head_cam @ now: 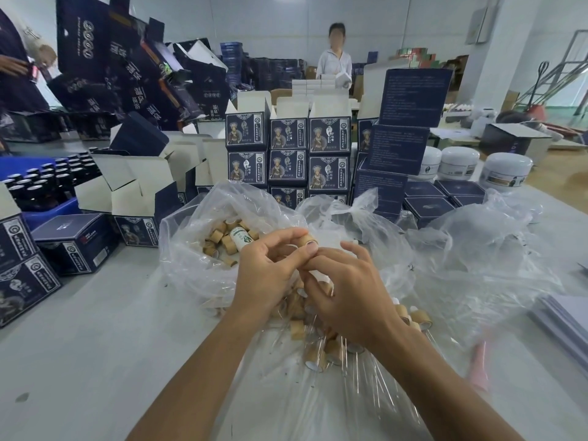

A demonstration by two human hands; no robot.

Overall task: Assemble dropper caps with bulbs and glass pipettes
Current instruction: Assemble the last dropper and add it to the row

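Observation:
My left hand (270,265) pinches a tan bamboo-look dropper cap (308,239) between thumb and fingers, just above the table. My right hand (343,288) meets it from the right, its fingertips curled against the cap's lower end; what they grip is hidden. Under both hands lies a heap of finished caps with glass pipettes (321,345) on clear plastic. A clear bag of loose caps (222,243) stands open behind my left hand, with a small white labelled bottle (241,238) lying in it.
Stacked dark printed cartons (288,154) form a wall behind the bags. Open cartons (133,192) and a blue crate of dark bottles (47,183) sit left. White jars (506,170) stand at right. Crumpled clear bags (477,249) lie right. A person stands far back.

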